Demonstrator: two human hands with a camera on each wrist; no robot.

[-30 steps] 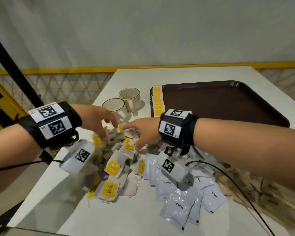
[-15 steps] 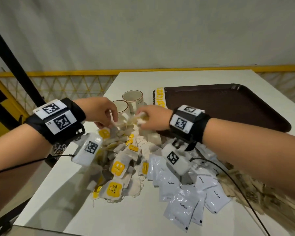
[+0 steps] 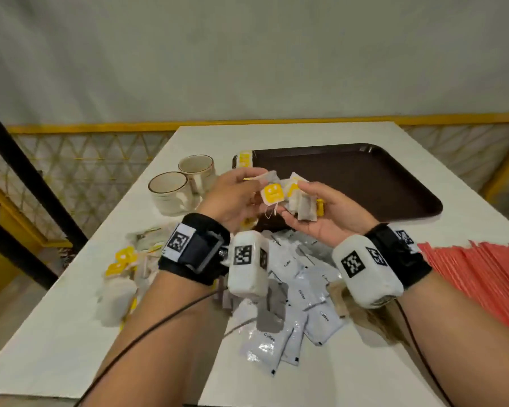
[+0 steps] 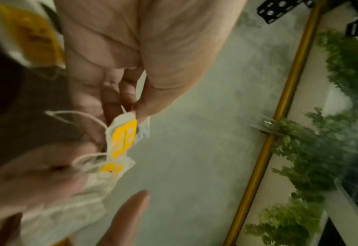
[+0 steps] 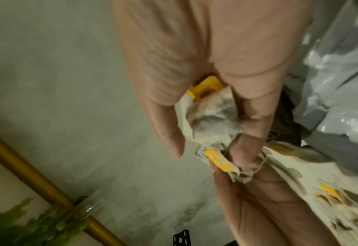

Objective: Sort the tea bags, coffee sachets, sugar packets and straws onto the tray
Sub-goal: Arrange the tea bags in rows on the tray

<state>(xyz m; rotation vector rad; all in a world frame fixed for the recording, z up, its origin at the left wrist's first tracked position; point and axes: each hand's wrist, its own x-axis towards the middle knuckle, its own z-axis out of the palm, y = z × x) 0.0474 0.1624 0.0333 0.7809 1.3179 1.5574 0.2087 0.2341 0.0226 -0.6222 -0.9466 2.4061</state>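
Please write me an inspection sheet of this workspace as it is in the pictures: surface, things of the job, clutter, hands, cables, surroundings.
Surface: white table; dark brown tray at the far side.
Job's things: a few tea bags lie at the tray's left edge; more tea bags heaped on the table at left; coffee sachets in the middle; red straws at right; sugar packets not clearly seen.
Clutter: two cups beside the tray.
Hands: left hand pinches one tea bag; right hand holds a bundle of tea bags, above the table.
Cables: a dark cable runs from each wrist.
Surroundings: grey wall, yellow railing, green plants.
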